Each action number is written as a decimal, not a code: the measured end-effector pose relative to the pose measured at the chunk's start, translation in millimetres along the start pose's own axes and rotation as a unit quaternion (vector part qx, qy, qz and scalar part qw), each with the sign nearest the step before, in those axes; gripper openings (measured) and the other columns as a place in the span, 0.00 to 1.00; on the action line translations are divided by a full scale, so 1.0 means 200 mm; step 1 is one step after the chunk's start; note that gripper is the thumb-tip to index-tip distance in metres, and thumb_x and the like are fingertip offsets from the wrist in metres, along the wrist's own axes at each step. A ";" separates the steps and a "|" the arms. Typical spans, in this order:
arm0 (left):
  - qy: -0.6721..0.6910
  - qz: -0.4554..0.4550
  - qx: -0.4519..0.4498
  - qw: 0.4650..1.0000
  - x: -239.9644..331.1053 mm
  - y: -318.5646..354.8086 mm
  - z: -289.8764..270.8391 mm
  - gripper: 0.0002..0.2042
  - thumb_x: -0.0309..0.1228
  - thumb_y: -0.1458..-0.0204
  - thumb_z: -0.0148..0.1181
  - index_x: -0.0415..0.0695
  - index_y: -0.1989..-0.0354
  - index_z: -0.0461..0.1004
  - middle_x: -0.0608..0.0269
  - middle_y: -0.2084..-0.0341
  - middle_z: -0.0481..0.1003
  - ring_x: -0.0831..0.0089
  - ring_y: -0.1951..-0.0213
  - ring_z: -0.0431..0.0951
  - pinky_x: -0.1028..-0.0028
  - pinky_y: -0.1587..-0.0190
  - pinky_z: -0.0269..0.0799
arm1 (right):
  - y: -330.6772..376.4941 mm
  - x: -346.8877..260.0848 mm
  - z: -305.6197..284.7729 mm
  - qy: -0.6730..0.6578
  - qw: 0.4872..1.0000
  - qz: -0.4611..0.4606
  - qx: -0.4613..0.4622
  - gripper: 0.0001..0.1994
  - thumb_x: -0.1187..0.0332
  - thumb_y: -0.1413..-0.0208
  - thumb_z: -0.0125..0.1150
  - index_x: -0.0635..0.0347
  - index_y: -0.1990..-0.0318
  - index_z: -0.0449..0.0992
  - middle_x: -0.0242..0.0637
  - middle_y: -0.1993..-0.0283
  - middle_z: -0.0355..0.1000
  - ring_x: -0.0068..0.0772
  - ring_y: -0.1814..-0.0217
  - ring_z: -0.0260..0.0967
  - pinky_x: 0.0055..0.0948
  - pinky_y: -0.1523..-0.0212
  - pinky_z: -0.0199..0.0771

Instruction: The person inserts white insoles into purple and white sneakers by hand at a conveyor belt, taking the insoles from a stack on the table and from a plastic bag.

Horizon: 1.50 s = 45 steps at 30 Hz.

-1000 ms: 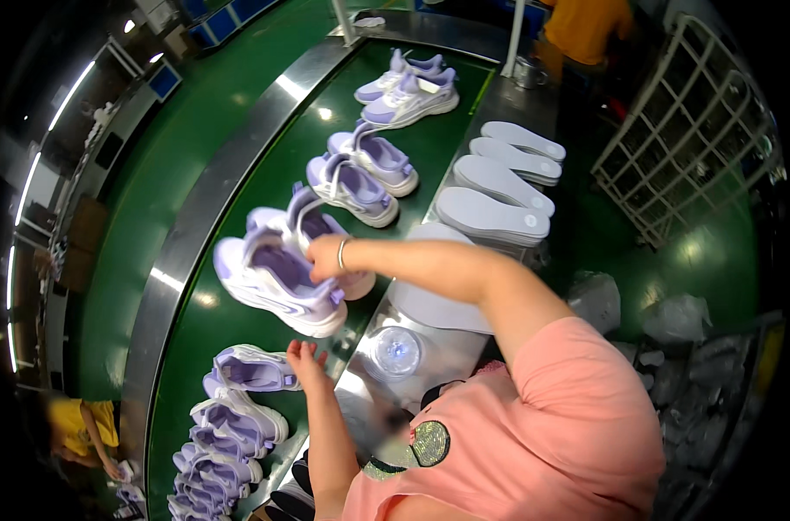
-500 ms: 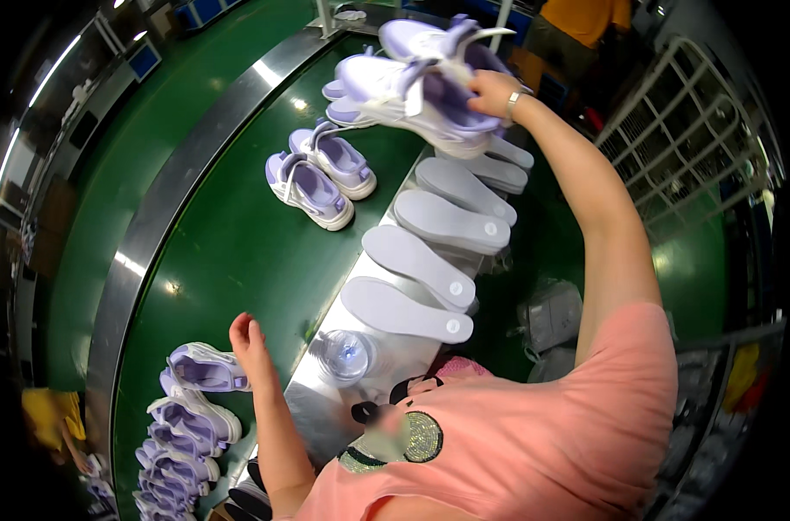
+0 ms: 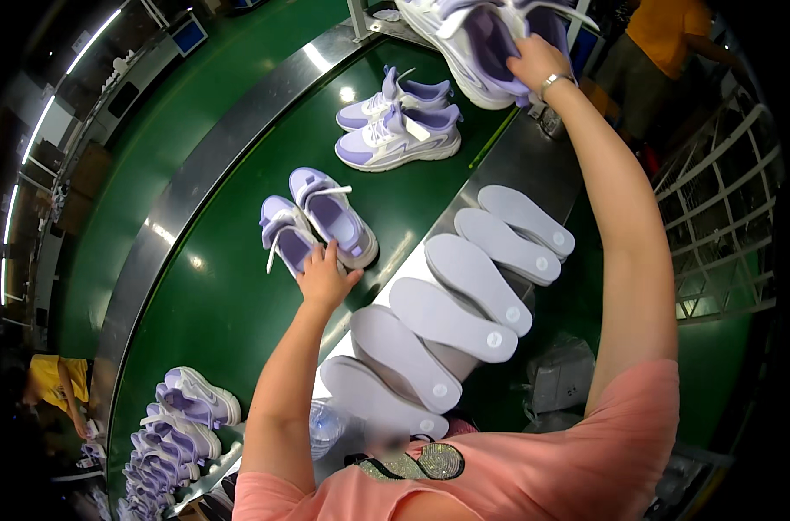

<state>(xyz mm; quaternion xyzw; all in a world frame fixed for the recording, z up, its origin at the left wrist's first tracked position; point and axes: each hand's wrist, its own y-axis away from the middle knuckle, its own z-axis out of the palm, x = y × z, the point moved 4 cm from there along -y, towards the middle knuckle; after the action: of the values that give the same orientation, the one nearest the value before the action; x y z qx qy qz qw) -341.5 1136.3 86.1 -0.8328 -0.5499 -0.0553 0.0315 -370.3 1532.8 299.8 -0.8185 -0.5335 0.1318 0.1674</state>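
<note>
At the top of the view, my right hand (image 3: pixel 538 65) grips a pair of white and lilac sneakers (image 3: pixel 473 52) by their heel collars, holding them up above the belt's far edge. Part of that pair lies outside the picture. A second pair of sneakers (image 3: pixel 334 213) stands on the green belt (image 3: pixel 230 304), toes pointing away. My left hand (image 3: pixel 323 280) is at the heels of this pair, with fingers apart and thumb spread to the side. Farther along the belt, another pair of sneakers (image 3: pixel 399 130) stands side by side.
Light grey insoles (image 3: pixel 451 317) lie in a row along the metal ledge right of the belt. A clear plastic bottle (image 3: pixel 325 427) is near my body. More sneakers (image 3: pixel 182 425) line up at lower left. A white wire rack (image 3: pixel 716 208) stands right; people in yellow (image 3: pixel 60 382) and orange (image 3: pixel 668 35) are nearby.
My left hand has moved forward and right to the heels of the standing pair. My right hand has carried its sneakers farther away and right, revealing the pair behind. The view has shifted.
</note>
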 end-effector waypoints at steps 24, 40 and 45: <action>0.049 -0.132 -0.044 0.989 -0.42 0.12 0.14 0.15 0.39 0.60 0.56 0.47 0.64 0.66 0.53 0.76 0.73 0.56 0.71 0.74 0.66 0.70 0.67 | 0.43 -0.87 1.01 -0.160 0.907 -0.190 -0.340 0.12 0.67 0.61 0.54 0.55 0.65 0.75 0.38 0.63 0.72 0.34 0.60 0.69 0.30 0.65 0.68; 0.119 -0.118 -0.063 0.984 -0.54 0.07 0.26 0.20 0.44 0.58 0.53 0.45 0.60 0.65 0.50 0.71 0.71 0.53 0.67 0.72 0.64 0.65 0.66 | 1.09 -0.74 0.58 -0.295 0.903 -0.196 -0.242 0.12 0.63 0.60 0.51 0.57 0.67 0.72 0.39 0.65 0.68 0.41 0.61 0.63 0.37 0.62 0.62; 0.219 -0.044 -0.027 0.974 -0.58 0.22 0.24 0.22 0.38 0.57 0.55 0.42 0.54 0.63 0.52 0.66 0.72 0.61 0.63 0.72 0.71 0.61 0.66 | 1.56 -0.68 0.43 -0.388 0.873 -0.173 -0.238 0.09 0.65 0.55 0.49 0.59 0.68 0.69 0.42 0.70 0.66 0.44 0.68 0.64 0.37 0.66 0.64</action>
<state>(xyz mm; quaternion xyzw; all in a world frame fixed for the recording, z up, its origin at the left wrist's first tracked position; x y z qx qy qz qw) -342.6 1018.1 25.0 -0.7756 -0.5643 -0.2529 0.1262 -198.5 1301.7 97.3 -0.6111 -0.7039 0.2768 -0.2334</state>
